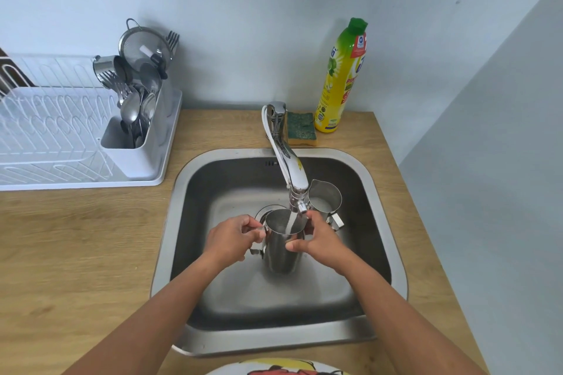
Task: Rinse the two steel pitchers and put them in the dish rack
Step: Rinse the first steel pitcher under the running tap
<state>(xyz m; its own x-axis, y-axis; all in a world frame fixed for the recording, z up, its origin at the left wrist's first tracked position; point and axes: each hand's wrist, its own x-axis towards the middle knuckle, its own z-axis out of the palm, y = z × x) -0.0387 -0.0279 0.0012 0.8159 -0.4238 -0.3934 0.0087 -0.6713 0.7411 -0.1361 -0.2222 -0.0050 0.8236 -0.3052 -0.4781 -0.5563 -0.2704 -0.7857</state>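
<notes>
I hold a steel pitcher point(280, 253) upright over the middle of the sink point(195, 192), under the tap point(289, 167). A stream of water runs from the spout into its open mouth. My left hand point(233, 239) grips its handle on the left side. My right hand point(318, 242) wraps the body on the right, thumb across the front. A second steel pitcher point(324, 196) stands on the sink floor behind and to the right, with whitish liquid inside. The white dish rack point(54, 134) sits on the counter at the left.
A cutlery holder point(134, 137) full of spoons and forks, with a strainer behind it, fills the rack's right end. A green-topped sponge point(301, 128) and a yellow dish soap bottle point(338, 79) stand behind the sink. A wall closes the right side. A plate rim point(274, 368) shows at the bottom edge.
</notes>
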